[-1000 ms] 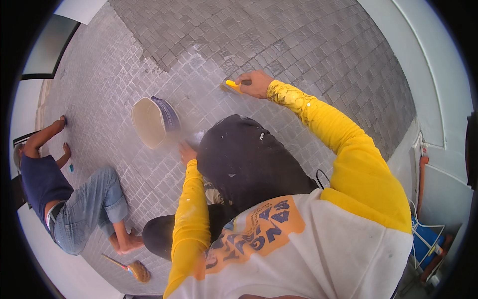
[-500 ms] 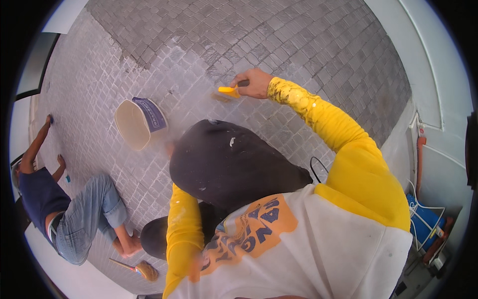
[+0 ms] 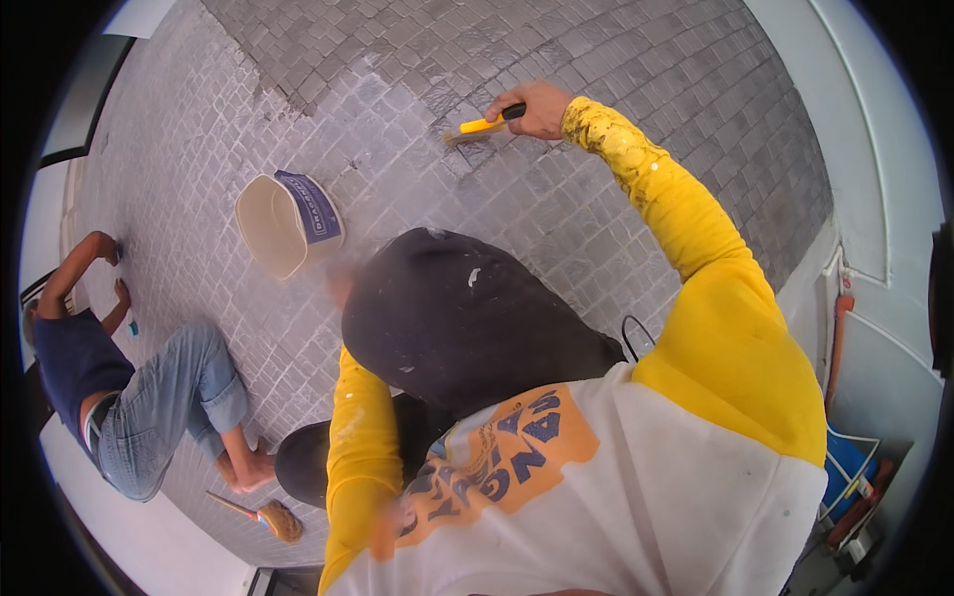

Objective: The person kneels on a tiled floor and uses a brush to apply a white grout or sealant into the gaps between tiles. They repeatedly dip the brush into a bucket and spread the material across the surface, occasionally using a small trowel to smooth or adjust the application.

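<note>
My right hand (image 3: 540, 111) grips a yellow-and-black handled brush (image 3: 479, 129), its bristles low over the grey stone pavers (image 3: 393, 164), where a pale area meets a darker one. Above my bent dark-clad knee (image 3: 462, 308) and to its left, a blurred bit of my left hand (image 3: 340, 288) peeks out; its fingers are hidden. A cream bucket (image 3: 266, 233) with a blue label stands on the pavers left of that knee.
Another person (image 3: 84, 368) in navy top and jeans lies propped on the pavers at left, a hand on the floor near a small teal item (image 3: 133, 328). A long-handled brush (image 3: 280, 521) lies below them. A white wall, orange pipe (image 3: 842, 333) and blue container (image 3: 847, 462) line the right.
My right hand and the brush have moved up and slightly right along the pavers. My left hand has slipped mostly behind my knee. The co-worker's upper arm has shifted.
</note>
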{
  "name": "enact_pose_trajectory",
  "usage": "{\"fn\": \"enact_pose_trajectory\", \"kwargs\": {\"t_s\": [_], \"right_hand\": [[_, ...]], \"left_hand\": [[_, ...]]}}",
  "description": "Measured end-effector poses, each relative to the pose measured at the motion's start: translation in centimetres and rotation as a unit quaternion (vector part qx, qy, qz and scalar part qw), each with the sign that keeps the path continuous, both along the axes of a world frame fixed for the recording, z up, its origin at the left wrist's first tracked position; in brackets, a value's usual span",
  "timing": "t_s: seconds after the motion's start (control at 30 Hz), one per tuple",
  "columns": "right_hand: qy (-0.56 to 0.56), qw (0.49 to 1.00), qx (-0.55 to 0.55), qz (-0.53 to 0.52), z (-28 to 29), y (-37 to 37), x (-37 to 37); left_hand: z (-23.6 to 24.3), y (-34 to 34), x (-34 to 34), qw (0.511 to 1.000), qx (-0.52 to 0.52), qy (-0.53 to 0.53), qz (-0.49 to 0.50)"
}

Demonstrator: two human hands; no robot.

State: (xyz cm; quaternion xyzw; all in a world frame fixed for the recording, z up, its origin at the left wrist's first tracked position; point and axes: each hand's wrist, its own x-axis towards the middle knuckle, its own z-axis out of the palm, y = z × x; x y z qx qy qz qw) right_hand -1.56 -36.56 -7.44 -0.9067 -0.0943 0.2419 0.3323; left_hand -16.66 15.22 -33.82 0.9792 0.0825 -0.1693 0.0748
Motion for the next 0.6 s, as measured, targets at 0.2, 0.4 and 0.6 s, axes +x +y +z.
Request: {"fn": "enact_pose_trajectory", "kwargs": {"t_s": [0.2,0.4,0.6], "right_hand": [[-0.121,0.955,-0.271,-0.002,1.1,-0.8,0.8],[0.004,1.0,-0.013,-0.007,-1.4,1.5,-6.0],[-0.054,0.963,-0.249,-0.091,2.8,-5.3,-3.8]], "left_hand": [[0.1,0.0,-0.1,1.0,0.0,0.004,0.0],[0.1,0.2,0.2,1.0,-0.004,0.002,-0.005],[0.3,0.3,0.5,1.0,-0.013,-0.005,-0.009]]}}
